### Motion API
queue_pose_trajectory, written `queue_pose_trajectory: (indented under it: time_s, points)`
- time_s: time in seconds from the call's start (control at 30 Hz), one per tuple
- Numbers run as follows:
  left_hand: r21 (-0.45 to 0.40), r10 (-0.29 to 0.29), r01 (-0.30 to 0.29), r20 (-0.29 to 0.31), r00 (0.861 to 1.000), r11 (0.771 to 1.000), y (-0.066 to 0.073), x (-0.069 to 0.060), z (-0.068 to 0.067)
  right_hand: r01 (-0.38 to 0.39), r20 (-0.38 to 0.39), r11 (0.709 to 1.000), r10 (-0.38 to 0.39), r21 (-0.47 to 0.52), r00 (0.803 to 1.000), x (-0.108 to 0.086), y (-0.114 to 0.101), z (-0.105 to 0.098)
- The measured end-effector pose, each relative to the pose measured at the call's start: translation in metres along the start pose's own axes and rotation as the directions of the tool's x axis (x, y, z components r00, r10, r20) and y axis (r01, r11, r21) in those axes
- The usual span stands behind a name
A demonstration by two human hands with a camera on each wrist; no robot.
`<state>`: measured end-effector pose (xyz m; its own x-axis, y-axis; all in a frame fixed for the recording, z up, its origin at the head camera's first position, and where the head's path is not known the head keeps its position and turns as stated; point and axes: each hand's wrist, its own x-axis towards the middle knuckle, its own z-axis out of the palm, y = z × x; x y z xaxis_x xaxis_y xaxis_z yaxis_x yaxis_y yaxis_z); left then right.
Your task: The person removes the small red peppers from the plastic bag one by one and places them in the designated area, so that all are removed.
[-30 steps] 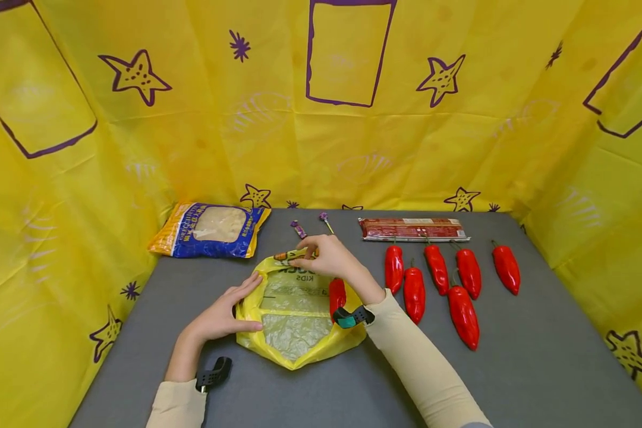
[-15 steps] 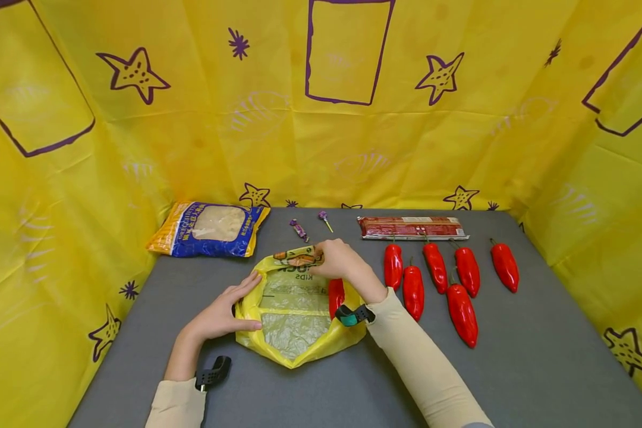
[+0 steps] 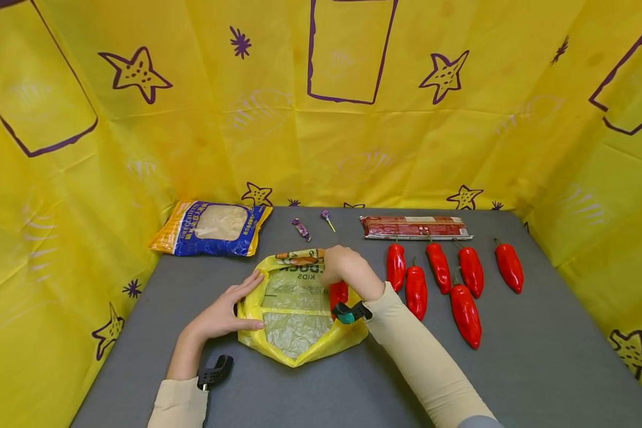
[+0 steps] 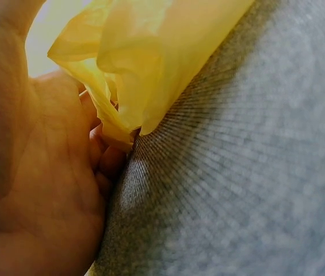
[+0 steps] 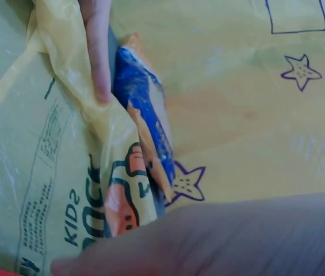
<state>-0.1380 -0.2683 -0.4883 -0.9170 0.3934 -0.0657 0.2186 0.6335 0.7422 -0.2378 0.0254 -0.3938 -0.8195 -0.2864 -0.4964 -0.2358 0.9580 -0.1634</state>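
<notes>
A yellow plastic bag [image 3: 294, 358] lies with its mouth spread wide on the grey table. Inside its right part shows a red pepper [image 3: 339, 294], partly covered by the right forearm. My left hand [image 3: 219, 312] rests against the bag's left side, thumb over the inner edge and fingers nearly straight along the rim. At the far right rim, my right hand [image 3: 350, 270] grips the bag's edge; its fingertips are mostly hidden in the head view. In the right wrist view, the right thumb [image 5: 64, 267] lies over the printed plastic.
Several red peppers [image 3: 415, 291] lie to the right of the bag. Behind them is a long red packet [image 3: 414, 227]. Two purple-wrapped sweets, a candy [image 3: 301, 229] and a lollipop [image 3: 327, 220], lie behind the bag. A blue-and-yellow food packet [image 3: 214, 229] sits back left. Yellow cloth walls enclose the table.
My right hand has slid right along the bag's far rim, uncovering the orange print there. My left hand has stayed in place.
</notes>
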Motion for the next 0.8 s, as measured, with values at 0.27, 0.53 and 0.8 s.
queue_pose_trajectory:
  time_s: [0.27,0.53,0.8]
  points:
    - [0.0,0.007,-0.007,-0.004,1.0,1.0,-0.001,0.0,0.0,0.098,0.104,0.995,-0.101,0.033,0.989,0.007,-0.002,0.006]
    - [0.0,0.01,-0.01,-0.004,1.0,1.0,-0.001,0.001,0.001,0.224,-0.037,0.972,-0.222,0.067,0.974,0.01,-0.001,0.013]
    - [0.01,0.018,-0.017,-0.009,1.0,1.0,-0.003,0.001,0.002,0.246,0.018,0.962,-0.25,0.119,0.968,0.008,0.001,0.02]
